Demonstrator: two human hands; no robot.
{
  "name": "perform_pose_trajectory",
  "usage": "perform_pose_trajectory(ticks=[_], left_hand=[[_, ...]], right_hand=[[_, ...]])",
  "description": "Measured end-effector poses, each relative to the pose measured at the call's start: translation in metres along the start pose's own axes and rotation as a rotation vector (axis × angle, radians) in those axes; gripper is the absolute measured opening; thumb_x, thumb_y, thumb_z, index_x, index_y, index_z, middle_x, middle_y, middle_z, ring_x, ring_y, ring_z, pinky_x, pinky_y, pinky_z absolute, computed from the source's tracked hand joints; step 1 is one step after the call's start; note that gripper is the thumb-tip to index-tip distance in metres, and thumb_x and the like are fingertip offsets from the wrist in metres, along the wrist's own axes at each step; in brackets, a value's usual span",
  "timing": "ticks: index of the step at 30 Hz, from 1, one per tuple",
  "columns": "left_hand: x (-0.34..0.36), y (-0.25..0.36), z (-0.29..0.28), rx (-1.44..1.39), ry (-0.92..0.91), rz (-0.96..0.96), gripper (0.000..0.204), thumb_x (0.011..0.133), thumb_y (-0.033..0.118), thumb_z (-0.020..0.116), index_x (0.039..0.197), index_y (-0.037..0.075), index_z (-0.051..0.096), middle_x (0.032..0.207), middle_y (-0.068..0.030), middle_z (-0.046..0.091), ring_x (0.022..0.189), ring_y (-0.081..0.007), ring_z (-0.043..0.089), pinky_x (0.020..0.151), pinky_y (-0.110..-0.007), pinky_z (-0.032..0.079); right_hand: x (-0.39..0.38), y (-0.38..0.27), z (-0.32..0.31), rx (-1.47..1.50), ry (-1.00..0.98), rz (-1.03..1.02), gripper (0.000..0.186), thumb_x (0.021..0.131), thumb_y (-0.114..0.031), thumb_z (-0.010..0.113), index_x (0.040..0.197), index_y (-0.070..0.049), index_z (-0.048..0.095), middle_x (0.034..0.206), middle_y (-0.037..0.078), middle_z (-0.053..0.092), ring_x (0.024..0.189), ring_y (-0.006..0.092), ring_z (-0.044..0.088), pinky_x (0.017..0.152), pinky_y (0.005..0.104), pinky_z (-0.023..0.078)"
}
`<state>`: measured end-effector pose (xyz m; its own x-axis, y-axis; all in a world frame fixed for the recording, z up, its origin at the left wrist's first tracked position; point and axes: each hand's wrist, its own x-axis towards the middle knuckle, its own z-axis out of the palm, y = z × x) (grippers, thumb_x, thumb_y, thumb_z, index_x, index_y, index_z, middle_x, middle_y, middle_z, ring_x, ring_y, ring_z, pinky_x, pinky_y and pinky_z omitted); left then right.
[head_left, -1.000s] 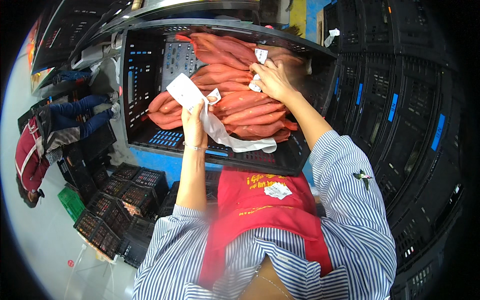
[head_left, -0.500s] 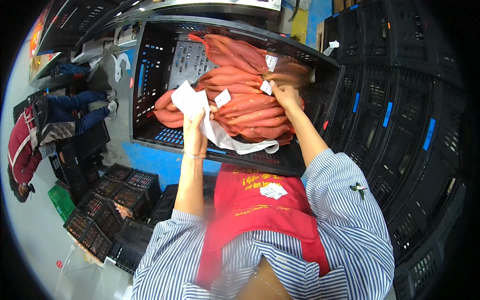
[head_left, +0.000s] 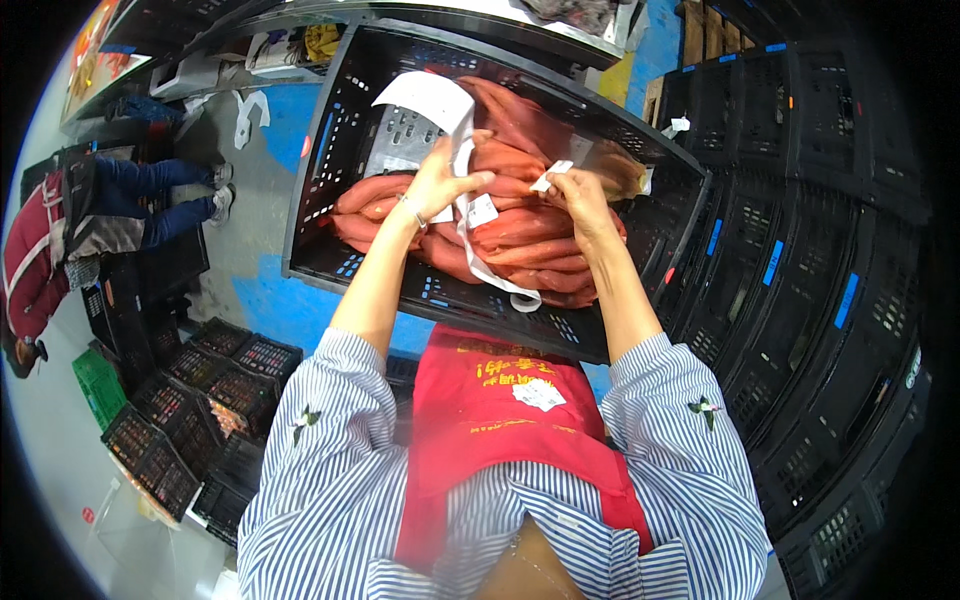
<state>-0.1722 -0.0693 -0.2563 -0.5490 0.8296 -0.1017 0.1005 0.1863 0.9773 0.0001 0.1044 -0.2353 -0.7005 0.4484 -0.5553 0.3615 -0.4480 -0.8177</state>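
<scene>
A black plastic crate (head_left: 305,200) stands before me, holding several bundles of long reddish-orange produce (head_left: 540,235) that look like sweet potatoes in net bags. My left hand (head_left: 437,185) is over the bundles, with a white label strip (head_left: 430,97) held in its fingers. The strip arches up toward the crate's far side and trails down to a curled end near the front wall. My right hand (head_left: 580,200) pinches a small white label (head_left: 552,176) against a middle bundle. Another white label (head_left: 481,211) lies on the produce between my hands.
Stacked black crates (head_left: 800,200) rise along the right side. At the lower left are black crates of packed goods (head_left: 235,370) and a green crate (head_left: 100,388). A person in a dark red top (head_left: 40,250) stands at the far left. White loose labels (head_left: 540,394) are on my red apron.
My left hand has moved up and right with the label strip, which now arches higher. My right hand has shifted slightly, with a label between its fingertips. The crate appears farther right in view.
</scene>
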Motion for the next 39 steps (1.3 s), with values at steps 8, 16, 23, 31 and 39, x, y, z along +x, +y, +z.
perform_pose_trajectory(ticks=[8, 16, 23, 31, 39], left_hand=[[-0.008, 0.045, -0.049, -0.184, -0.145, -0.046, 0.1, 0.065, 0.027, 0.09, 0.146, 0.005, 0.036, 0.138, -0.0152, 0.047, 0.123, -0.0251, 0.048, 0.105, -0.036, 0.04], [-0.061, 0.13, -0.065, -0.385, 0.33, 0.272, 0.053, 0.079, 0.013, 0.078, 0.125, 0.004, 0.053, 0.121, -0.0074, 0.058, 0.108, -0.0172, 0.057, 0.092, -0.033, 0.049], [-0.225, 0.125, -0.01, -1.517, 0.469, 0.067, 0.054, 0.088, 0.037, 0.071, 0.132, 0.011, 0.051, 0.125, -0.0081, 0.06, 0.116, -0.0228, 0.058, 0.095, -0.041, 0.051], [-0.419, 0.133, 0.131, -1.547, 1.219, 0.43, 0.065, 0.095, 0.05, 0.055, 0.146, 0.015, 0.035, 0.146, -0.0089, 0.043, 0.129, -0.0248, 0.049, 0.108, -0.041, 0.043], [-0.664, 0.138, 0.341, -1.132, 2.176, 0.747, 0.067, 0.095, 0.046, 0.057, 0.148, 0.012, 0.032, 0.148, -0.0105, 0.042, 0.134, -0.0273, 0.044, 0.112, -0.044, 0.038]], right_hand=[[-0.02, -0.116, 0.139, -0.102, -0.353, -0.12, 0.026, 0.089, -0.02, 0.064, 0.071, -0.002, 0.064, 0.067, 0.0, 0.059, 0.06, 0.0046, 0.05, 0.055, 0.0215, 0.039], [-0.085, -0.215, 0.217, -0.503, -0.725, -0.792, 0.024, 0.085, -0.017, 0.06, 0.075, 0.004, 0.068, 0.066, 0.012, 0.063, 0.059, 0.0118, 0.06, 0.054, 0.0265, 0.046], [-0.043, -0.118, 0.09, -0.483, -0.169, -0.639, 0.039, 0.1, -0.024, 0.056, 0.131, 0.0, 0.053, 0.128, 0.015, 0.06, 0.119, 0.024, 0.057, 0.105, 0.0354, 0.042], [0.01, 0.056, -0.049, -1.336, -0.79, -0.559, 0.091, 0.074, -0.03, 0.083, 0.141, 0.007, 0.034, 0.141, 0.024, 0.042, 0.131, 0.0355, 0.041, 0.112, 0.041, 0.031], [-0.044, 0.028, -0.019, -1.022, -0.852, -0.484, 0.092, 0.063, -0.032, 0.09, 0.134, 0.007, 0.047, 0.135, 0.022, 0.053, 0.123, 0.0309, 0.053, 0.107, 0.0387, 0.039]])
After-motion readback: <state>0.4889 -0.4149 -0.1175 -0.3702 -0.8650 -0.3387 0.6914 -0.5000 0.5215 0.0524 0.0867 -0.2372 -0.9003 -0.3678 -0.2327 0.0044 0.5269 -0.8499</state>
